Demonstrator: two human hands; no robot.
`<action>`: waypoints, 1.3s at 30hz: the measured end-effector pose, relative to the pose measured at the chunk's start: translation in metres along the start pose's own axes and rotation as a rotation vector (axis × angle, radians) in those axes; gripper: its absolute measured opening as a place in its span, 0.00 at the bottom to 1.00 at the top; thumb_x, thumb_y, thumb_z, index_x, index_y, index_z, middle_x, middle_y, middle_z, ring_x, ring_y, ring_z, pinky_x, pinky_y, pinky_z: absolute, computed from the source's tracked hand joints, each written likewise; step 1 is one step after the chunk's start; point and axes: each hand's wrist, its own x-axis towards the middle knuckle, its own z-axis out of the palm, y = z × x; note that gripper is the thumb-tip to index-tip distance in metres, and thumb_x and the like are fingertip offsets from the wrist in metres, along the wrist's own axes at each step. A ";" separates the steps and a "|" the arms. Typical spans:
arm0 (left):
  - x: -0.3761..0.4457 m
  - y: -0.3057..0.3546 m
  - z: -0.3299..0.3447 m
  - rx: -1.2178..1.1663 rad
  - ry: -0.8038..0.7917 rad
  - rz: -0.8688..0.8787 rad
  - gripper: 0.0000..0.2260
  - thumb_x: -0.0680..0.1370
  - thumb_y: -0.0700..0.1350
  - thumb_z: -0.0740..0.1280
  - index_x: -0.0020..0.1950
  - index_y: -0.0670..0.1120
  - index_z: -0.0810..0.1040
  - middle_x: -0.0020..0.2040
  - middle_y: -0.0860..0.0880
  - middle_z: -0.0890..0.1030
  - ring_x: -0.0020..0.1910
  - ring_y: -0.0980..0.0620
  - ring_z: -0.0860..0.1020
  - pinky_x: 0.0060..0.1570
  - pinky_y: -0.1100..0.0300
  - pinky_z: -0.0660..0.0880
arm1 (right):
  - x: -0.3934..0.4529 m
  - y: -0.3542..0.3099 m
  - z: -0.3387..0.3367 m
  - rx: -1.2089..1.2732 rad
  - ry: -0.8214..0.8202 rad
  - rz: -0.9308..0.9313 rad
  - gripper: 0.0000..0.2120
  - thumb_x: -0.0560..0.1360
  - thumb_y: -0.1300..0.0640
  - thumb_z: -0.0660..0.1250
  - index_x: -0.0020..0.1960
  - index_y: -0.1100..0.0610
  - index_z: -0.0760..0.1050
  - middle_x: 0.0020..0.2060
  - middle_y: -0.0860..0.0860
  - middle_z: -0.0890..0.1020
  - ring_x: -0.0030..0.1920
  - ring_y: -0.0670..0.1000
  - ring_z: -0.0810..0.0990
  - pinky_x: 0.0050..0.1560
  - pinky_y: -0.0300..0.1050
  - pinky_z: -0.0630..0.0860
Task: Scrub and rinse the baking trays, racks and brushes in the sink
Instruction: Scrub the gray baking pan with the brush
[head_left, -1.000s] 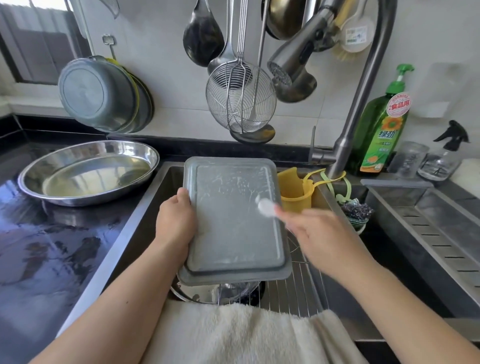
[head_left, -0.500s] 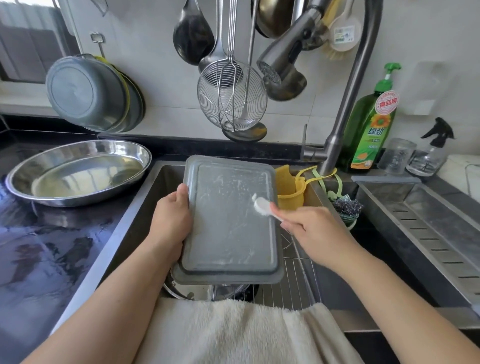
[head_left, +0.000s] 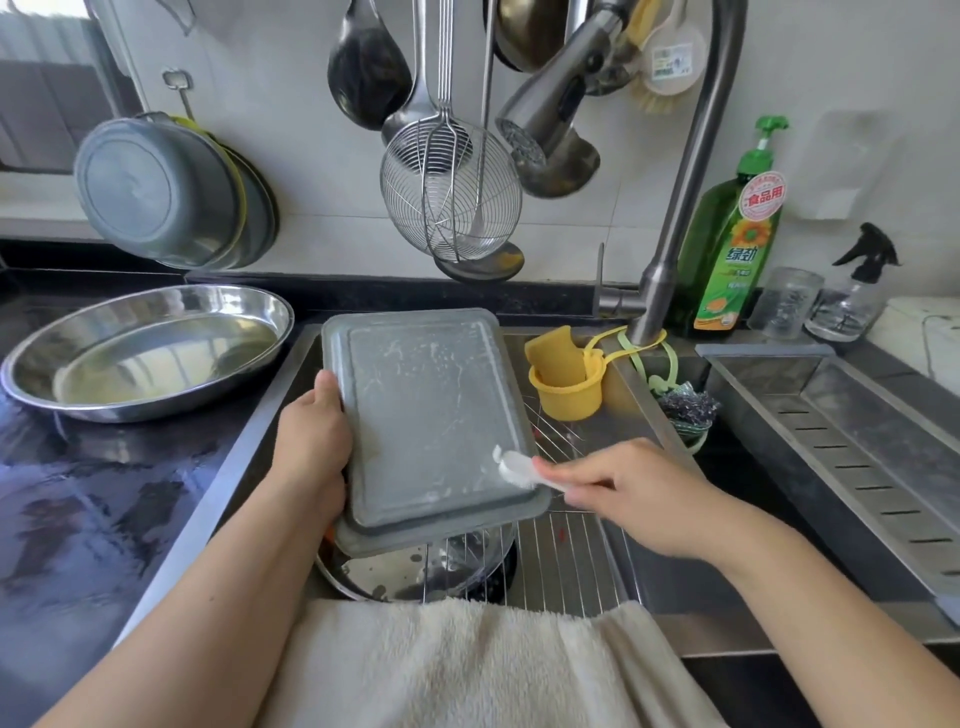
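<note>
Left hand (head_left: 311, 436) gripping the left edge of a grey baking tray (head_left: 431, 415), thumb on top along the rim, remaining fingers hidden beneath. Tray held bottom-up over the sink (head_left: 644, 577), tilted, with soapy white streaks across its flat face. Right hand (head_left: 639, 499) pinching the handle of a small white brush (head_left: 514, 467), fingers curled round it, brush head touching the tray near its lower right corner. Under the tray, in the sink: a wire rack (head_left: 561, 556) and a round steel bowl (head_left: 410, 566), mostly hidden, contents not discernible. At the sink's back right corner, a yellow cup (head_left: 569, 397) holding a yellow sponge (head_left: 545, 351), hung by a strap from the tap (head_left: 675, 208). Just right of that, a tangle of steel wool (head_left: 685, 408) in a small holder. On the dark wet desk (head_left: 88, 493) to the left, a wide steel pan (head_left: 140, 348) with a shallow film of liquid inside. Near the tap's base, a green soap bottle (head_left: 732, 244), a clear glass jar (head_left: 784, 304) and a spray bottle (head_left: 852, 291). A cream towel (head_left: 467, 665) draped over the sink's front edge. On the wall, a wire skimmer (head_left: 452, 192), ladles and stacked grey basins (head_left: 161, 192) hanging.
</note>
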 end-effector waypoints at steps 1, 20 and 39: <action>0.002 0.000 -0.001 -0.019 0.024 -0.009 0.20 0.86 0.56 0.58 0.48 0.43 0.79 0.44 0.45 0.81 0.44 0.46 0.78 0.47 0.52 0.76 | -0.005 0.000 0.003 0.015 -0.061 0.016 0.22 0.82 0.48 0.65 0.62 0.19 0.68 0.57 0.53 0.84 0.55 0.56 0.84 0.57 0.60 0.81; -0.011 -0.002 0.009 -0.098 -0.121 0.021 0.18 0.76 0.57 0.76 0.55 0.44 0.83 0.47 0.46 0.88 0.46 0.47 0.88 0.47 0.50 0.84 | 0.012 -0.004 0.003 0.034 0.277 0.022 0.23 0.83 0.55 0.64 0.70 0.29 0.68 0.29 0.46 0.75 0.26 0.44 0.67 0.27 0.35 0.64; -0.005 -0.007 0.009 -0.497 -0.086 -0.142 0.15 0.81 0.50 0.72 0.63 0.44 0.78 0.55 0.44 0.87 0.51 0.44 0.87 0.54 0.42 0.83 | 0.009 -0.034 0.026 0.052 0.225 -0.093 0.25 0.83 0.55 0.64 0.72 0.30 0.66 0.37 0.45 0.79 0.28 0.43 0.69 0.27 0.38 0.69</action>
